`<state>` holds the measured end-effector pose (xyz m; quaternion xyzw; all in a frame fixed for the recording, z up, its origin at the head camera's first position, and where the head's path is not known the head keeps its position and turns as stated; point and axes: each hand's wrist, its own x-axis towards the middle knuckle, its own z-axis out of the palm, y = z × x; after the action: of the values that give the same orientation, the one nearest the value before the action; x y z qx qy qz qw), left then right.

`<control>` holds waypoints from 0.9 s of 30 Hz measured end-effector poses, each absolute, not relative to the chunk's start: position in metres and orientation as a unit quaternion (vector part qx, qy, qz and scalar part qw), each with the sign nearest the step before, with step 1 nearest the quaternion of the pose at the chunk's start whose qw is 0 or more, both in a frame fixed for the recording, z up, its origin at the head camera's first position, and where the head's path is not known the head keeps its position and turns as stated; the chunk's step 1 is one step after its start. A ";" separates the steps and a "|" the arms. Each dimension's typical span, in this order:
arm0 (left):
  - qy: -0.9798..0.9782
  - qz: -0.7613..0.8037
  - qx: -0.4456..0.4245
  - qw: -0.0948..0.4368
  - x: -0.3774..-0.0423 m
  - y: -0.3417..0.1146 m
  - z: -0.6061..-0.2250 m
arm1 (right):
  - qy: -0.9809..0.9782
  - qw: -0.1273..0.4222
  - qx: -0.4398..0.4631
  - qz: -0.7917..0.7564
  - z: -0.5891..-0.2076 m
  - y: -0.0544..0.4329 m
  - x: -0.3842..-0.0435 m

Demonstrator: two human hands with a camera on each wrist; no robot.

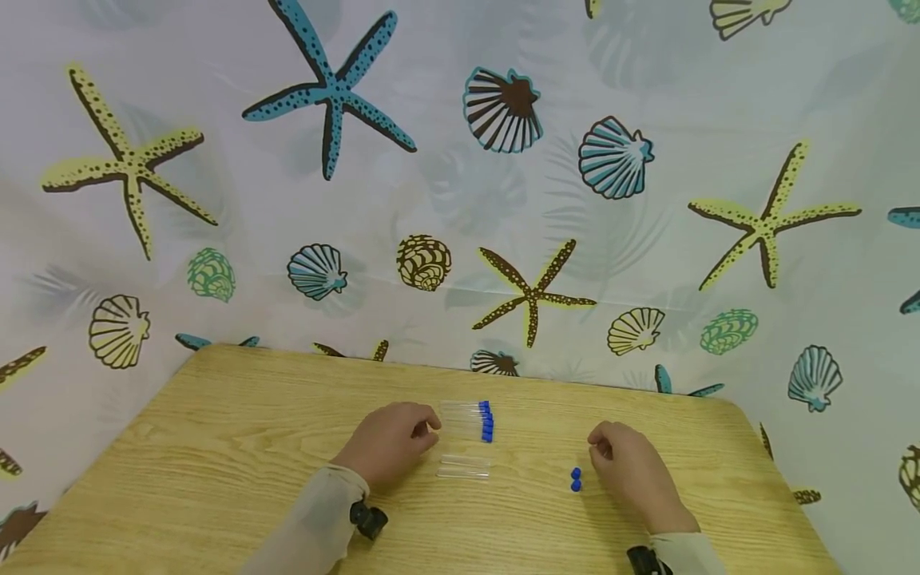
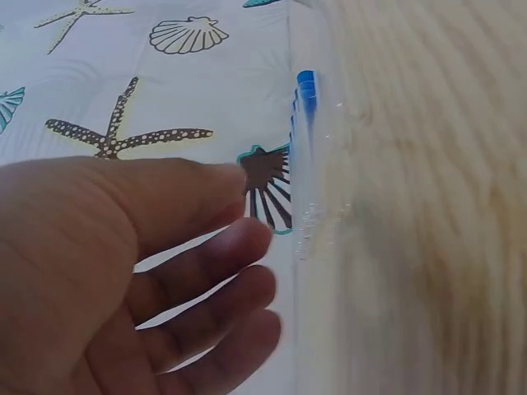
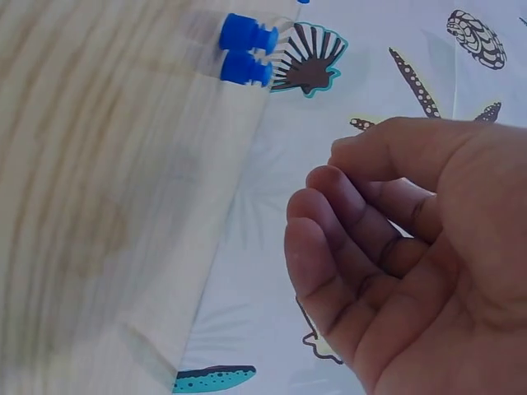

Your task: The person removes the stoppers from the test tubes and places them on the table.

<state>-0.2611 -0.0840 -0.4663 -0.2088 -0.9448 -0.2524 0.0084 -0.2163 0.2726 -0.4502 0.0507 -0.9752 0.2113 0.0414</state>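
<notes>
My left hand (image 1: 394,439), fingers loosely curled, is beside the bottom ends of several clear test tubes with blue caps (image 1: 487,427). These lie in a row with their capped ends to the right. Nearer to me lie two clear test tubes without caps (image 1: 463,476). In the left wrist view a blue cap (image 2: 307,85) shows beyond the thumb and fingers, and that hand holds nothing. To the right, two loose blue caps (image 1: 576,473) sit on the table, close to my right hand (image 1: 631,471). Its fingers (image 3: 311,255) curl loosely around nothing.
The wooden table (image 1: 237,431) has rounded far corners. Behind it hangs a white curtain (image 1: 446,327) printed with starfish and shells. A black wrist camera (image 1: 370,519) is strapped on the left sleeve, another (image 1: 647,561) on the right.
</notes>
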 end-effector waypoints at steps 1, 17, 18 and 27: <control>-0.946 -0.253 -0.204 0.022 -0.260 -0.083 -0.463 | -0.976 0.045 0.050 0.209 -0.449 0.272 -0.216; -0.932 -0.246 -0.244 0.108 -0.249 -0.088 -0.432 | -0.976 0.069 0.078 0.194 -0.434 0.263 -0.208; -0.932 -0.245 -0.246 0.106 -0.249 -0.089 -0.432 | -0.975 0.068 0.082 0.195 -0.434 0.263 -0.208; -0.938 -0.246 -0.238 0.059 -0.255 -0.087 -0.441 | -0.971 0.057 0.114 0.204 -0.434 0.258 -0.206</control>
<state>-0.2555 -0.0868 -0.4408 -0.2379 -0.9376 -0.2464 0.0594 -0.2064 0.2582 -0.4344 0.1140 -0.9706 0.2044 0.0568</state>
